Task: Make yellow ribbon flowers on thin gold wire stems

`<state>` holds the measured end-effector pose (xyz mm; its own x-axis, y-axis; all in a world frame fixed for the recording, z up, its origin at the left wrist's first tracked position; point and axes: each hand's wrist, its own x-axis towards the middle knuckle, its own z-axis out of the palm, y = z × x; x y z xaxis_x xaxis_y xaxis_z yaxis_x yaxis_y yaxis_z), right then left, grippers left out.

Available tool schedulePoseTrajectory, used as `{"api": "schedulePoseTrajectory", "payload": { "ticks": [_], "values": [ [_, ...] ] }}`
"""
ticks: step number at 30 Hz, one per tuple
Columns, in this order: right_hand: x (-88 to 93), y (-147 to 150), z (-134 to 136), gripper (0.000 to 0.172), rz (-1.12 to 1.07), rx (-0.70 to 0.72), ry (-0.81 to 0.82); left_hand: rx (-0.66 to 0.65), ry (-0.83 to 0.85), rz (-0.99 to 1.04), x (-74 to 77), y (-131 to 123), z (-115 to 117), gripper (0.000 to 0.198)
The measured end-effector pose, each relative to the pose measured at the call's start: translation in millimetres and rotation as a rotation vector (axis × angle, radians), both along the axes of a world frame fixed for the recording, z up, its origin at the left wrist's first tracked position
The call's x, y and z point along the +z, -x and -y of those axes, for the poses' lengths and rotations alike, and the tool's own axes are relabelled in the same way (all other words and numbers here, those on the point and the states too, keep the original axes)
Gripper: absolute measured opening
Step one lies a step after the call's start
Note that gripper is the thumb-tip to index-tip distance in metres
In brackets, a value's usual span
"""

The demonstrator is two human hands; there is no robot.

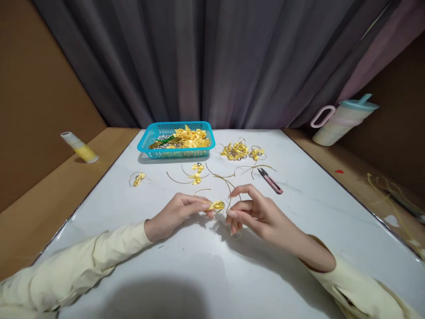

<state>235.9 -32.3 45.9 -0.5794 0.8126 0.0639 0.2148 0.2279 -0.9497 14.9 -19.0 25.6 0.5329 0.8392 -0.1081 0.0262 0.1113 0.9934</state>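
Between the thumb and fingers of my left hand (181, 212) is a small yellow ribbon bow (217, 205), held just above the white table. My right hand (262, 215) is just to the right of it, thumb and fingertips pinched on a thin gold cord (229, 203) and the index finger raised. Part of the cord is hidden behind the fingers. Two more yellow bows (197, 178) with cord ends lie beyond my hands, one with a silver piece. Loose gold cords (221, 176) and pink-handled thread snips (270, 180) rest beyond my right hand.
A blue basket (151, 154) at the back holds yellow bows and silver pieces. Beside it is a pile of corded bows (235, 151). A single bow (139, 179) lies at left. A yellow-and-white tube (81, 148) and a lidded cup (337, 124) stand at the sides.
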Motion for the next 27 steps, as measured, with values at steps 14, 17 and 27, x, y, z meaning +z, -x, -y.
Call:
{"api": "schedulePoseTrajectory", "payload": {
  "ticks": [14,17,27],
  "values": [
    [-8.5,14,7,0.021,0.148,-0.033,0.021,0.078,0.036,-0.018,3.3,-5,6,0.024],
    [-9.1,14,7,0.022,0.153,-0.029,0.011,0.079,0.012,-0.039,3.0,-6,6,0.025],
    [-11.2,15,7,0.023,0.116,-0.038,0.066,0.083,-0.085,-0.087,5.5,-7,8,0.025]
  ]
}}
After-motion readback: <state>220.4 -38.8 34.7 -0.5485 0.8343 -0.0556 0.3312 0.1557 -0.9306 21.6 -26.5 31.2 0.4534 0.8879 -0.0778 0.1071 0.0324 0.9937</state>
